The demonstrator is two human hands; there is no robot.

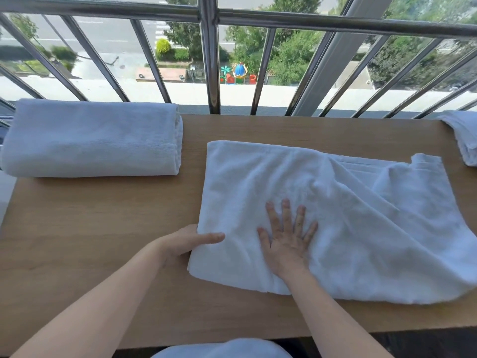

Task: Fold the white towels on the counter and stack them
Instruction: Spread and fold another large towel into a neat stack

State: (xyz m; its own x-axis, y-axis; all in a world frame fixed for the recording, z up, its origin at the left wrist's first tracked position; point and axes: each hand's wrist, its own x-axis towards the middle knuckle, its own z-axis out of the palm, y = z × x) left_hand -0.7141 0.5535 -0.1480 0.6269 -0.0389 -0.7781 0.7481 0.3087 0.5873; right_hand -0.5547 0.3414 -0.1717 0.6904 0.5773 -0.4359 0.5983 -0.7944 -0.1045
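Head view. Right hand [287, 241] lies palm down on the flat towel [335, 215], fingers [286, 213] straight and spread apart, pressing the cloth onto the counter [103, 228]. Left hand [180, 244] grips the same towel's near-left edge: thumb on top, other fingers hidden under the cloth.

Flat towel: centre-right of the counter. Left part smooth; right part rumpled, with a raised fold and an upturned corner at the far right.

Folded towel [90, 138]: far-left corner of the counter, a thick bundle with its layered end facing right, well apart from the flat towel, bare wood between them.

Third towel [464, 135]: white, far-right corner, cut by the frame edge, near the upturned corner but apart from it.

Metal railing [210, 60] stands just behind the counter's far edge. Trees, pavement and a coloured playground [237, 72] show through the bars, below.

White cloth [222, 350] at the bottom edge, under the counter's near edge; cannot tell what it is.
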